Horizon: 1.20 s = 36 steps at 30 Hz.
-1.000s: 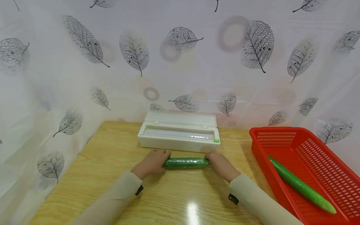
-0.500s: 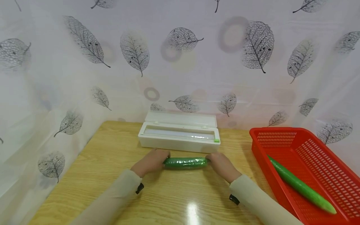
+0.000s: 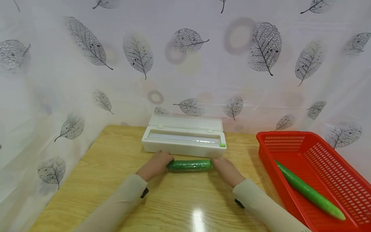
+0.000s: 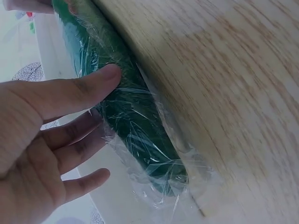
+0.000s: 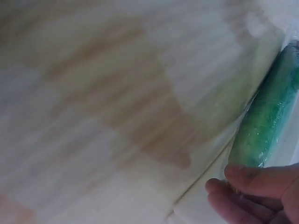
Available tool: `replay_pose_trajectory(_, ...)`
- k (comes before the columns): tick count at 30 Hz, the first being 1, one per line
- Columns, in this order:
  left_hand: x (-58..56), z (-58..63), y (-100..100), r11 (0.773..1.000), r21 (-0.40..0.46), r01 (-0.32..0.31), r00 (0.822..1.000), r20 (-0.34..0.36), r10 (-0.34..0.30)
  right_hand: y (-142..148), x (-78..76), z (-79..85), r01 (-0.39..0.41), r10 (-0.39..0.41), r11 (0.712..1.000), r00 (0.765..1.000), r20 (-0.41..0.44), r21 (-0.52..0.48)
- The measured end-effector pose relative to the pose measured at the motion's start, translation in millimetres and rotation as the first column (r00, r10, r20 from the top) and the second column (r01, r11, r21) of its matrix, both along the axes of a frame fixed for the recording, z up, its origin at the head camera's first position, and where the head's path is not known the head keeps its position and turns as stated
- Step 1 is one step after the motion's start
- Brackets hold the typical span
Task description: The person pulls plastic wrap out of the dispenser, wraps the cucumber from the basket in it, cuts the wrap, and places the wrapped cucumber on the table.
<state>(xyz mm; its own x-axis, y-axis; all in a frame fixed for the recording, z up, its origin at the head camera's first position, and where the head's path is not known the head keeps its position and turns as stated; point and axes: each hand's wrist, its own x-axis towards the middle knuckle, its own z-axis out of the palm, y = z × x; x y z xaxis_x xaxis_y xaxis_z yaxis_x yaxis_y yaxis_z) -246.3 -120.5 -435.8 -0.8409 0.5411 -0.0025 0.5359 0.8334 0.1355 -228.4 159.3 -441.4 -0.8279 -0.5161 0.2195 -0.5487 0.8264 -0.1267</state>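
A cucumber [image 3: 189, 165] wrapped in clear cling film lies crosswise between both hands, just in front of the white film box. My left hand [image 3: 156, 164] holds its left end. In the left wrist view the thumb [image 4: 100, 81] presses the film-covered side, with the fingers behind it. Loose, crumpled film [image 4: 154, 186] sticks out past the cucumber's tip there. My right hand [image 3: 227, 170] pinches the right end. Close up in the right wrist view, thumb and forefinger meet right at the cucumber's [image 5: 261, 126] tip.
A white cling film box [image 3: 184, 149] stands behind the cucumber, lid up, a film roll [image 3: 179, 138] inside and a green slider [image 3: 222, 145] at its right. A red basket [image 3: 265, 151] with an unwrapped cucumber [image 3: 310, 190] stands at right. A leaf-patterned sheet [image 3: 188, 74] hangs behind the wooden table [image 3: 174, 206].
The wrapped cucumber has shifted slightly away, toward the box, and a little left. Both hands have moved with it, keeping hold of its ends.
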Motion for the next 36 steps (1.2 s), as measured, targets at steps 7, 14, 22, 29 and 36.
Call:
replay_pose_trajectory(7, -1.0, 3.1, 2, 1.000, -0.011, -0.015, 1.000, 0.001, 0.015, 0, -5.2, -1.0, 0.014, -0.013, 1.000, 0.999, -0.030, 0.027)
replay_pose_trajectory(14, -3.2, 3.0, -11, 0.996, 0.077, 0.039, 0.999, 0.016, -0.040, 0, -6.8, 0.1, 0.016, -0.016, 0.998, 1.000, -0.003, 0.067)
replay_pose_trajectory(22, -6.9, -2.0, -29, 0.994, 0.096, 0.043, 0.999, 0.008, -0.044, -13, -4.5, 8.0, -0.033, 0.053, 0.979, 0.994, -0.096, 0.200)
replay_pose_trajectory(29, -7.0, -2.8, -34, 0.996, 0.085, 0.020, 0.999, 0.040, -0.024, -39, -6.7, 8.9, -0.171, 0.211, 0.955, 0.966, -0.148, 0.241)
replay_pose_trajectory(36, -9.7, -6.5, -36, 0.998, 0.052, 0.041, 0.999, -0.011, -0.040, -41, -8.0, 7.0, -0.171, 0.191, 0.956, 0.980, -0.063, 0.239)
